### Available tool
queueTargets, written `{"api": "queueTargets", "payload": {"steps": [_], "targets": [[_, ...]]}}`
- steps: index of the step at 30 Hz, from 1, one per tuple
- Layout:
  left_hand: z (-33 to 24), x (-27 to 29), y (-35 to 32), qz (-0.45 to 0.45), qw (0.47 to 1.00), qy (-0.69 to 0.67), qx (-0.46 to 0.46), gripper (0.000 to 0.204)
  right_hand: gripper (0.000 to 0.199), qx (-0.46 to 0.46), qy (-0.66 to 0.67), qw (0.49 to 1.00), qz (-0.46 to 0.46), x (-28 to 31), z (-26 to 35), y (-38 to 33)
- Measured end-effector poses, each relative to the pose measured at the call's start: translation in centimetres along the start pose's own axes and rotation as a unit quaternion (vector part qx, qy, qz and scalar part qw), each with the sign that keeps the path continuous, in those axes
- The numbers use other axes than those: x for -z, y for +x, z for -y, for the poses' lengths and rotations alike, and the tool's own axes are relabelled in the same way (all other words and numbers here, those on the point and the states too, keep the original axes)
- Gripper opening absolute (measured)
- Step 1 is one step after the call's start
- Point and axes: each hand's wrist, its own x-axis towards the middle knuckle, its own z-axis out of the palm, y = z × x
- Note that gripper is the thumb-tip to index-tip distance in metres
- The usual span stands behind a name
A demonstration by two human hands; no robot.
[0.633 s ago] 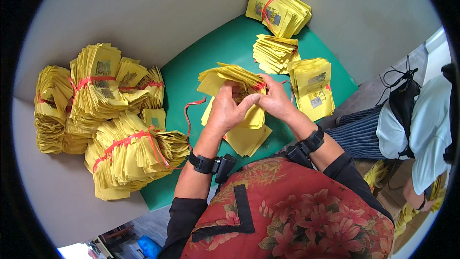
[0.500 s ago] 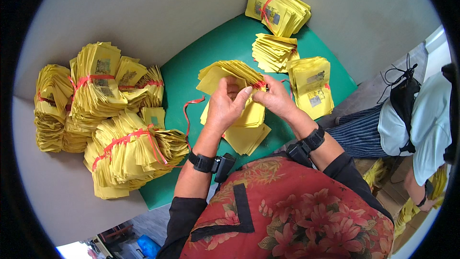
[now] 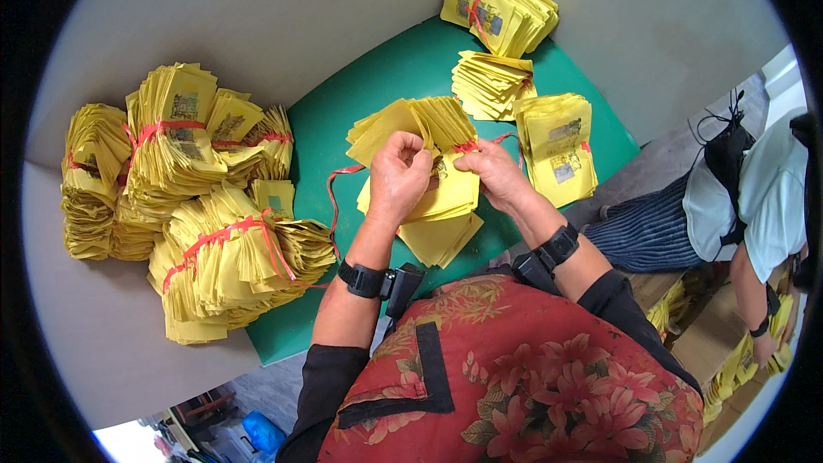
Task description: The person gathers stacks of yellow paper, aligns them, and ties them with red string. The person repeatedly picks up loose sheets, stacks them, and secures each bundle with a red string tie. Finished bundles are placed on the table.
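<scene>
A bundle of yellow paper sheets [image 3: 437, 117] with dark printing lies fanned in front of me on the green tabletop [image 3: 343, 101]. Red plastic string [image 3: 465, 147] is gathered round its right part. My right hand [image 3: 501, 175] pinches the bundle's right edge at this string. Over the bundle's left half, my left hand [image 3: 399, 178] has its fingers curled together; what they pinch is hidden. A loose tail of red string [image 3: 331, 197] trails down left of my left hand. More yellow sheets [image 3: 441, 240] lie beneath, nearest me.
Tied yellow bundles pile up at left, including a large one [image 3: 223, 257] at the front. Other bundles stand at the back right, one [image 3: 557, 150] beside my right hand. Grey panels [image 3: 231, 17] wall the table. At right, another person's hand [image 3: 763, 349] touches yellow papers.
My left hand's fingers have closed and turned over the bundle, where the thumb stood apart before. My right hand stays at the string. The other person at right has shifted slightly.
</scene>
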Motion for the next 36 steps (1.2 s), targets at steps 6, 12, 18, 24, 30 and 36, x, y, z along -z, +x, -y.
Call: {"api": "queueTargets", "payload": {"steps": [6, 12, 18, 24, 30, 36], "targets": [[-0.4, 0.2, -0.3, 0.004, 0.993, 0.073, -0.095, 0.014, 0.038, 0.013, -0.017, 0.999, -0.024, 0.0, -0.4, -0.1], [-2.8, 0.3, -1.3, -0.081, 0.958, 0.199, -0.191, 0.015, 0.037, 0.037, -0.043, 0.998, -0.026, 0.2, -1.2, 0.2], [-4.7, 1.2, -1.5, -0.133, 0.826, 0.386, -0.388, 0.038, 0.040, 0.011, -0.035, 0.999, -0.011, 0.9, -1.5, 0.5], [-4.7, 1.8, -1.3, -0.129, 0.785, 0.432, -0.426, 0.038, 0.040, -0.014, -0.024, 0.999, -0.017, 1.0, -1.4, 0.7], [-4.8, 1.8, -1.3, -0.142, 0.766, 0.429, -0.457, 0.027, 0.039, -0.027, 0.001, 0.999, -0.019, 0.9, -1.3, 0.8], [-5.2, 2.1, -1.7, -0.116, 0.756, 0.431, -0.479, 0.023, 0.038, -0.043, 0.028, 0.998, -0.027, 0.9, -1.1, 1.0]]}}
